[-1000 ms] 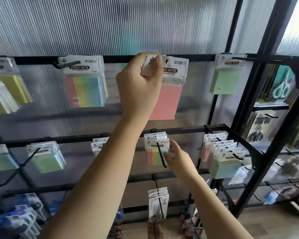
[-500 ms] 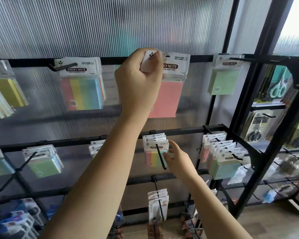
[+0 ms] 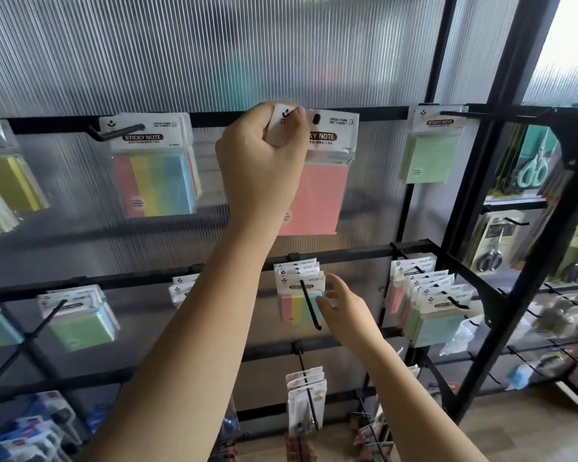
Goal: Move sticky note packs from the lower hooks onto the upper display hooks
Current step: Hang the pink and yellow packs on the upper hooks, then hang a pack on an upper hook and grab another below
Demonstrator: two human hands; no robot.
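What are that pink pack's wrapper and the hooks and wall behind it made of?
The pink pack seems wrapped in clear glossy plastic film with a printed card header. The upper hook looks like black-coated metal rod. The back panel appears to be ribbed translucent plastic sheet.

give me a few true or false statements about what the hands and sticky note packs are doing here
1. The left hand grips the header of the pink pack at the top rail. True.
2. The right hand hangs idle at the person's side. False: it reaches to the striped pack on a middle-row hook.
3. The green pack hangs right of the pink pack. True.
4. The pink pack lies on the floor. False: it is up at the top rail.
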